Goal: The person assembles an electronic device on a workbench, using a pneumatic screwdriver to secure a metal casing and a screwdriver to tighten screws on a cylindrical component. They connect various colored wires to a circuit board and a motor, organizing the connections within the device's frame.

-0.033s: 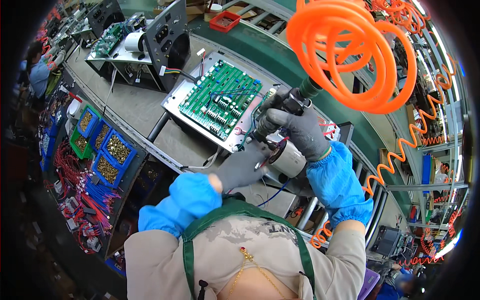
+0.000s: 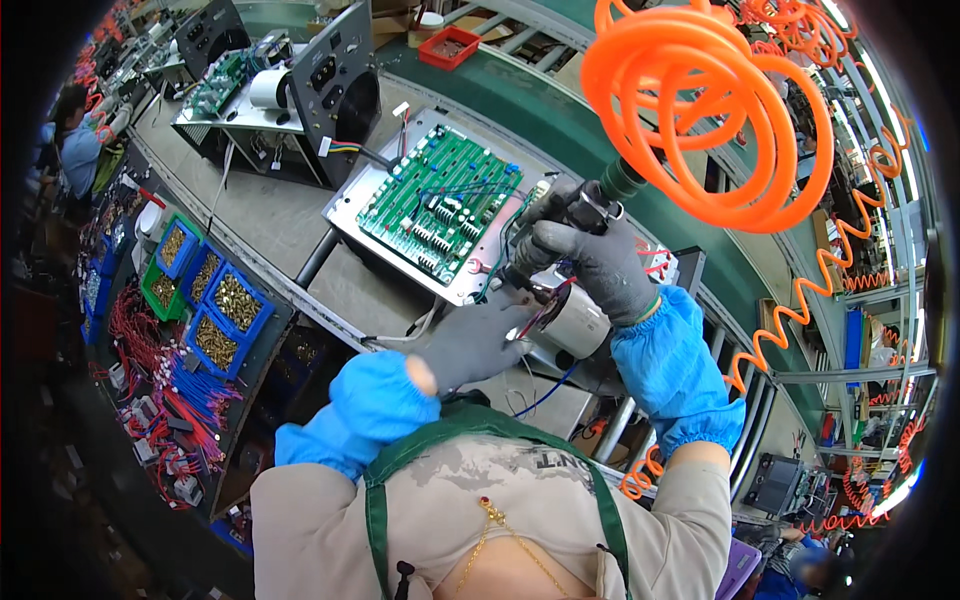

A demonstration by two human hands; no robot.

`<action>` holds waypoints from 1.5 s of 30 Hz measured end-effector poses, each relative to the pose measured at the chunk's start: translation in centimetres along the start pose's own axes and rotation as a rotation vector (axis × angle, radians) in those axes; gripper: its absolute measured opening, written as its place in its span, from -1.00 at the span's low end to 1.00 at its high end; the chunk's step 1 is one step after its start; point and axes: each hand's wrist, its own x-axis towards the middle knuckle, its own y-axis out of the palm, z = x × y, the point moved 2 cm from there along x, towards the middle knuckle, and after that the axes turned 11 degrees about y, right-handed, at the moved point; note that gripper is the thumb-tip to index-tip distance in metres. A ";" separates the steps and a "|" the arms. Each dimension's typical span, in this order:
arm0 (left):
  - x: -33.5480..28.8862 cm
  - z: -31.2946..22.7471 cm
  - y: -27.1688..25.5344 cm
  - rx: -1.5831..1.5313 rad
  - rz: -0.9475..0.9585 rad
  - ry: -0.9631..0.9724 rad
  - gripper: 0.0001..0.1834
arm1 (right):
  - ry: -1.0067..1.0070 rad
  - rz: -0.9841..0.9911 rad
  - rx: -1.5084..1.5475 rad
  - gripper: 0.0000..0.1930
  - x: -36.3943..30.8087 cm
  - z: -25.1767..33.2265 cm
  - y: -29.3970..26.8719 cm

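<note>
A: Head view, left first. Blue bins (image 2: 215, 320) of brass screws at the workbench's left edge, red wires (image 2: 150, 400) below them.
B: Hands?
A: Left hand (image 2: 470, 345), grey glove, fingers together, pressed flat at the near corner of the metal tray (image 2: 400, 250) carrying the green circuit board (image 2: 440, 200). Right hand (image 2: 590, 265) clamped round a black power screwdriver (image 2: 565, 215), tip down at that same tray corner.
B: Right side?
A: Orange coiled hose (image 2: 700, 120) runs up from the tool.
</note>
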 end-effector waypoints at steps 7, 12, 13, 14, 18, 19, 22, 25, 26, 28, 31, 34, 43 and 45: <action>2.7 -1.7 -8.0 0.114 -0.491 0.125 -0.18 | -0.064 -0.003 -0.086 -0.61 -2.2 -0.2 0.4; 5.6 0.9 -5.6 -0.273 -0.256 0.034 0.00 | -0.005 -0.047 0.119 -0.62 -1.4 0.7 -0.1; 6.2 1.3 -5.3 -0.256 -0.236 0.016 0.01 | -0.060 -0.234 0.234 -0.80 -1.3 1.0 0.6; 6.7 1.3 -5.5 -0.210 -0.294 0.085 -0.06 | -0.093 -0.287 0.198 -0.80 -0.5 0.5 -0.6; 7.8 2.5 -6.2 -0.279 -0.187 0.081 -0.18 | -0.198 -0.112 0.317 -0.69 -0.9 1.4 -0.1; 7.8 2.4 -7.1 -0.349 -0.135 0.101 -0.23 | -0.301 -0.006 0.211 -0.67 -0.8 2.1 0.2; 8.5 1.9 -10.8 -0.400 -0.114 0.282 -0.36 | -0.524 0.203 -0.499 -0.51 -1.7 7.0 0.1; 9.6 3.2 -15.9 -0.228 -0.172 0.468 -0.42 | -0.219 -0.041 -0.196 -0.42 -4.5 9.3 -2.1; 10.0 4.5 -17.4 -0.128 -0.203 0.507 -0.42 | -0.123 -0.091 -0.077 -0.39 -4.1 10.1 -1.6; 10.9 7.1 -19.7 0.063 -0.266 0.589 -0.41 | -0.028 -0.147 0.115 -0.29 -3.5 9.3 -0.1; 13.0 9.4 -20.7 0.186 -0.181 0.639 -0.46 | 0.218 -0.066 0.121 -0.15 -1.9 9.4 1.6; 14.8 11.8 -21.5 0.307 -0.184 0.641 -0.47 | 0.286 0.014 0.128 0.02 2.2 10.7 3.4; 19.1 17.3 -25.9 0.321 -0.395 0.515 -0.49 | -0.108 -0.498 -0.108 -0.15 14.7 15.3 -8.4; 18.6 19.1 -25.7 0.307 -0.331 0.477 -0.58 | -0.202 -0.623 0.010 -0.29 18.0 15.6 -11.0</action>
